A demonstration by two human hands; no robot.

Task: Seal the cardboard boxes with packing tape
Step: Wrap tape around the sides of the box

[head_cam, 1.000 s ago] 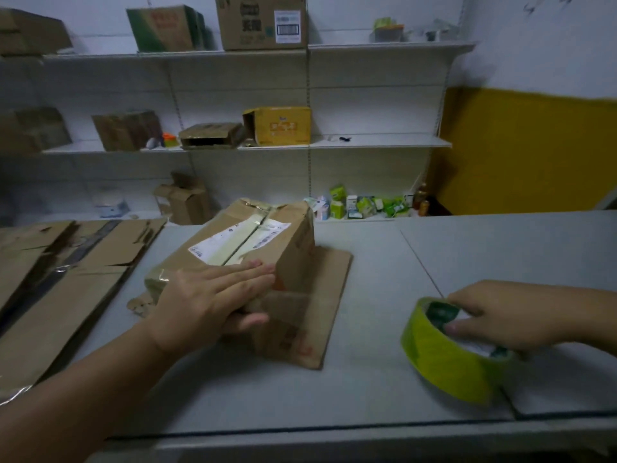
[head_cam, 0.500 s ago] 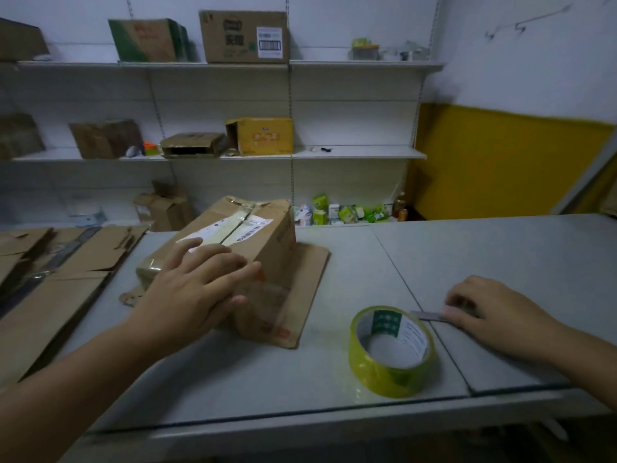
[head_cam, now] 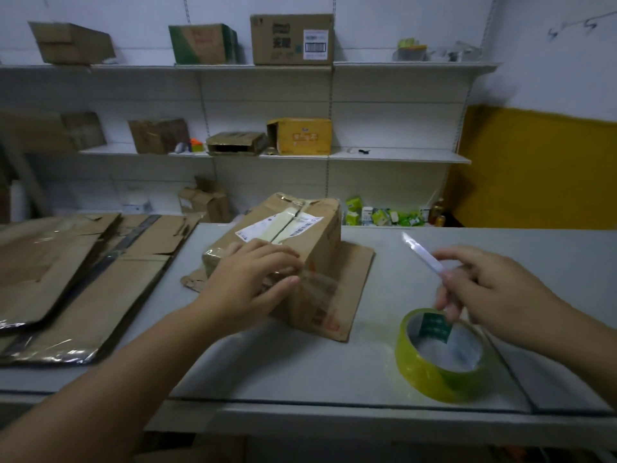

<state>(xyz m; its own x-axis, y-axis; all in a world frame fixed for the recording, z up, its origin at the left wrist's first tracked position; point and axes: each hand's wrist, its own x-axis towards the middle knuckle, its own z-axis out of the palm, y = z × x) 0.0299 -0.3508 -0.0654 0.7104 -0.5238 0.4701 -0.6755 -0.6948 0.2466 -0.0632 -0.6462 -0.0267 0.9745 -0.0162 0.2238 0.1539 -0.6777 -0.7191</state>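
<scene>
A grey worktable is filling the lower frame below white wall shelves carrying cartons, with flattened cardboard sheets lying at left. At centre, the left hand is resting spread fingers on the near end of the cardboard box, gripping nothing. At right, the right hand is pinching a slim blade angled toward upper left, just above the tape roll lying flat at lower right.

1. Dim, bluish indoor light; shadows soft and faint.
2. Glare streaks the film over the flattened brown cardboard sheets, near left.
3. Motion blur smears the right hand and its thin pale blade.
4. The white wall shelves bow at the edges.
</scene>
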